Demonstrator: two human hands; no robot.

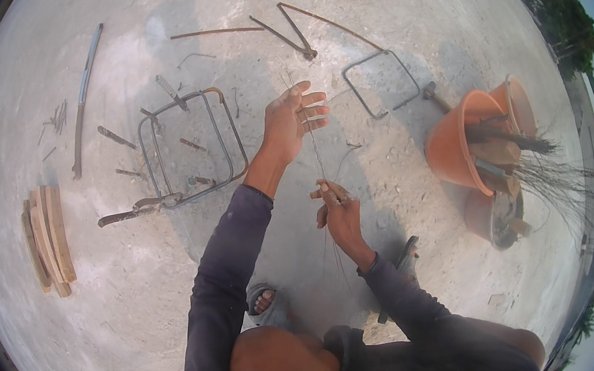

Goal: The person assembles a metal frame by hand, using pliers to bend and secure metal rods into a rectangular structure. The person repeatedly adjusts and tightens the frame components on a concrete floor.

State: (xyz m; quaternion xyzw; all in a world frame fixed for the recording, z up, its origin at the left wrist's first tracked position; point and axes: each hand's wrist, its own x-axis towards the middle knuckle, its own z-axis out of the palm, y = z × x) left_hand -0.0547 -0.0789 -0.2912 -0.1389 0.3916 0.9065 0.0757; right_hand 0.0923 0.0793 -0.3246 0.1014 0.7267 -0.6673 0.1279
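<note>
Concrete ground (pixel 141 311); left hand (pixel 287 123) loosely spread, wires (pixel 318 154) passing it, grip unclear; right hand (pixel 342 217) pinching wires.

Thin dark wires (pixel 319 156), several strands, run long and slender between your hands. Upper ends poke out past your left hand (pixel 293 117), slightly fanned. Middle stretch nearly straight, faintly kinked, slanting down to your right hand (pixel 339 210), pinched in its fingertips. Loose tails hang below your right hand, spreading apart, thin against pale ground (pixel 384 166); exact strand count unclear to you.
</note>
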